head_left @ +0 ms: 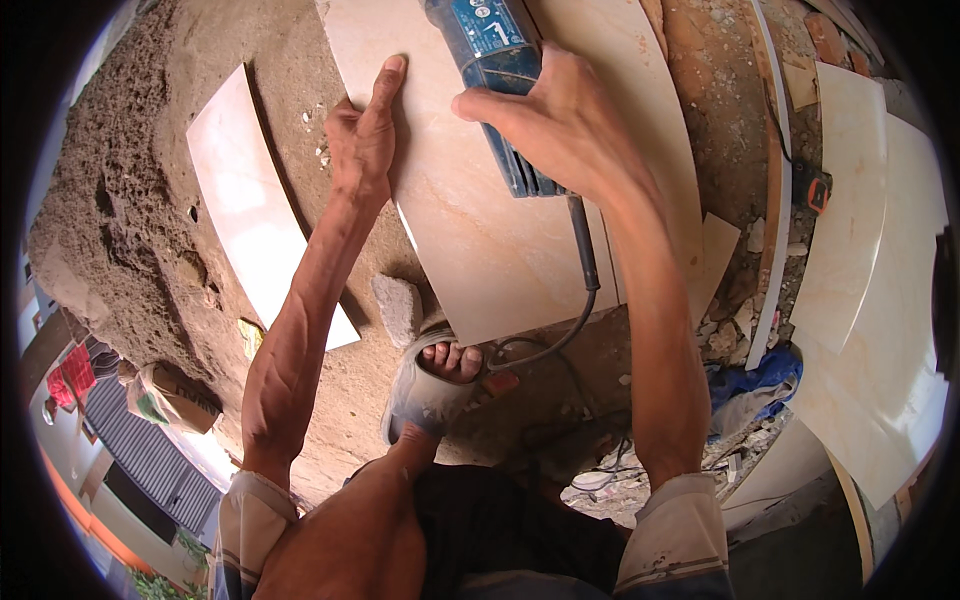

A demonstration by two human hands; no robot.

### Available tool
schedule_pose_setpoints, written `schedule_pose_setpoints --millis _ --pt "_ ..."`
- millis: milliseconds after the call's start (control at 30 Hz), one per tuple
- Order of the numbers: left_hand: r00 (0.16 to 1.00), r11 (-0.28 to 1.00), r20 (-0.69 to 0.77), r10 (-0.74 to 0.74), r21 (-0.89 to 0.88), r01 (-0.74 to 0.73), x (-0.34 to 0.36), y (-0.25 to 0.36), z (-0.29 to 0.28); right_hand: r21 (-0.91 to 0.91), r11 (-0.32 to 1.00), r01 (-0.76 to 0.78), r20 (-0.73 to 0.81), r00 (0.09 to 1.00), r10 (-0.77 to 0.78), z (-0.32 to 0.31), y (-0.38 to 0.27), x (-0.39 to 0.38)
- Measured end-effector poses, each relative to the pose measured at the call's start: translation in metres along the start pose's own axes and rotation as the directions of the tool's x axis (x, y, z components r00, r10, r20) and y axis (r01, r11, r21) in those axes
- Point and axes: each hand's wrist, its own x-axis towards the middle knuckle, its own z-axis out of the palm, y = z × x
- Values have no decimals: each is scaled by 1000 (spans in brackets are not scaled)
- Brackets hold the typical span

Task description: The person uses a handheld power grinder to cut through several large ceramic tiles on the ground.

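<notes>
My right hand (575, 120) is wrapped round a blue corded power tool (508, 75) with a body like an angle grinder's. Its working end lies beyond the top edge, out of sight. The tool is over a large cream marbled tile (470, 255); a thin straight line runs lengthwise down the tile to the right of the tool. At the tile's left edge, my left hand (362, 145) grips it, thumb on top and the other fingers curled at the side, partly hidden. A black cord (582, 245) leaves the tool's rear and loops toward my sandalled foot (440, 375).
A narrow tile strip (262, 205) lies on the dirt at left. A rough stone (398, 308) sits by the tile's near corner. At right are a long pale straightedge (775, 230), a tape measure (818, 192), more tiles (875, 300), a blue plastic bag (775, 385) and rubble.
</notes>
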Motion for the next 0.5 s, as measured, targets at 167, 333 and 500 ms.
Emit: schedule_pose_setpoints --millis 167,333,500 --pt "1000 1000 15 -7 -10 7 6 -7 -1 2 1000 -2 -8 1000 2 1 2 -5" --pt "1000 1000 26 1 -23 -1 -5 4 1 9 1000 -7 -23 1000 7 1 4 -12" --pt "1000 1000 21 -21 15 21 -1 1 -1 -10 1000 3 -72 997 -4 3 8 -23"
